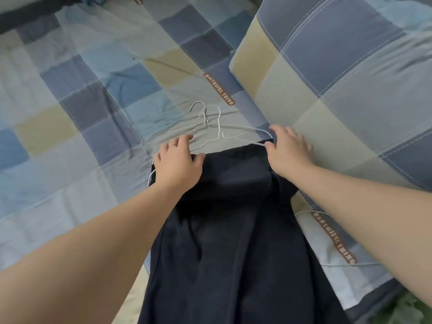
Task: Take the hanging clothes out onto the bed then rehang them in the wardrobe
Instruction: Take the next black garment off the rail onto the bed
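Observation:
A dark navy garment (233, 242) lies lengthwise on the checked bed sheet (81, 127), its top edge folded over white wire hangers (217, 127). Two hanger hooks point away from me above the garment. My left hand (180, 160) rests on the garment's top left corner, fingers spread, thumb on the fabric edge. My right hand (287, 150) is at the top right corner, thumb and fingers pinching the hanger's wire arm. The hangers' lower bars are hidden under the cloth.
A folded quilt (339, 73) in the same blue, grey and beige check is piled at the right, close to my right hand. A thin white cord (346, 265) lies on the sheet at the lower right. The bed's edge runs along the bottom.

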### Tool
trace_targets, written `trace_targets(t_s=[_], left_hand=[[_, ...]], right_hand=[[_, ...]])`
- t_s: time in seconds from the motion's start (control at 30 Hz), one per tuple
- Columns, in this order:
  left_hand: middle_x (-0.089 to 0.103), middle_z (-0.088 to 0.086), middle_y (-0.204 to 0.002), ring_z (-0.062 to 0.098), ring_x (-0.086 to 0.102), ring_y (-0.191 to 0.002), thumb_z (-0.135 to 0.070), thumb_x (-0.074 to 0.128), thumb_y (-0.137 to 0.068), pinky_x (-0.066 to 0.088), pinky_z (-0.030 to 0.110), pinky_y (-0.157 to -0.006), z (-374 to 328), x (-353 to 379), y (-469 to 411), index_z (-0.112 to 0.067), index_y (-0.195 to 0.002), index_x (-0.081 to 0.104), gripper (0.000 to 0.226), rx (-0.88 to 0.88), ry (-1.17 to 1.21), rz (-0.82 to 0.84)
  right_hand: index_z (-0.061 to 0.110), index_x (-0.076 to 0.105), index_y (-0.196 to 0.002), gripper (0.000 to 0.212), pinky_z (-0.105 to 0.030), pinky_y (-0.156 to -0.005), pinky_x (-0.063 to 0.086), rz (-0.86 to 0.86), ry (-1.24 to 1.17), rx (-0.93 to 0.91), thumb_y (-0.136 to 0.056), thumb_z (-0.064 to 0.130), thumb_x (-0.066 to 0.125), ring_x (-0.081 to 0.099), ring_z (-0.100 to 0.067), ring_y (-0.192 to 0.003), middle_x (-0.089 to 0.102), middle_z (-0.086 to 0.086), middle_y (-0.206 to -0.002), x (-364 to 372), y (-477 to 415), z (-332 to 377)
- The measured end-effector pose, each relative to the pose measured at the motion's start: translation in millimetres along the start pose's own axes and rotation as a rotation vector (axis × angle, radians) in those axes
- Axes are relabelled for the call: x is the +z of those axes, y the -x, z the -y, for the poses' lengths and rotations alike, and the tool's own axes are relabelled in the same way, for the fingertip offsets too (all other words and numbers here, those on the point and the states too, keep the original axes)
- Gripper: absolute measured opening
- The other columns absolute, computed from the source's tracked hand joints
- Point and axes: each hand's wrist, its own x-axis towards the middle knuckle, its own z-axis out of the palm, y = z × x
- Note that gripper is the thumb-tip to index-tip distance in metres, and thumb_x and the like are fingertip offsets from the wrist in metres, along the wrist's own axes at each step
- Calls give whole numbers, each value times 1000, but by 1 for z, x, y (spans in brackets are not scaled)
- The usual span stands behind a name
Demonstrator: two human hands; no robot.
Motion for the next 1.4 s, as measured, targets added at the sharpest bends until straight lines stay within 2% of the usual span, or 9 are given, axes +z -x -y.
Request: trace_targets(t_s=[0.13,0.3,0.47,0.73,1.0,1.17,1.4], left_hand=[[26,-1,-162,25,11,-151,-49,49,-96,12,48,-120,7,6,32,-29,-151,32,61,42,-37,-19],[9,-1,-167,24,-1,-153,-56,41,-98,5,47,-123,9,-5,87,-31,-156,20,67,102,-73,42],[0,-4,-168,22,-9,-153,-60,35,-97,0,46,-123,11,-43,151,-36,-158,10,70,196,-84,93],[-11,-6,-167,18,-19,-151,-65,28,-96,-9,44,-121,41,-141,261,-39,-158,1,72,210,-56,137],[-11,-7,-167,18,-22,-151,-72,22,-92,-11,49,-120,66,-251,379,-42,-156,-2,75,307,-45,116],[-12,-9,-166,16,-22,-150,-74,20,-92,-14,47,-120,62,-292,438,-44,-155,-5,74,490,-28,72],[-9,-9,-167,15,-20,-151,-72,21,-92,-10,47,-121,10,-310,487,-41,-157,-2,75,823,-11,60]], right_hand=[[31,17,-153,60,-49,-113,18,79,14,-23,-99,44,40,15,-24,-146,18,5,-161,1,35,-4],[36,-4,-154,67,-50,-117,8,141,132,-109,-99,54,29,-4,-23,-150,-6,8,-164,-19,96,2],[36,-10,-153,69,-53,-119,7,134,182,-130,-98,57,26,-8,-23,-150,-10,7,-164,-55,170,23],[37,-22,-150,70,-53,-118,1,121,238,-78,-95,61,14,-14,-25,-149,-19,7,-162,-119,314,71],[34,-18,-152,73,-55,-119,2,57,255,-43,-95,64,18,-11,-27,-150,-16,4,-163,-185,471,134],[35,-17,-152,74,-57,-116,-4,-83,238,1,-95,66,20,-13,-26,-150,-17,7,-163,-227,552,148],[33,-15,-154,76,-59,-117,-3,-210,306,195,-93,67,15,-13,-27,-150,-19,6,-163,-279,653,119]])
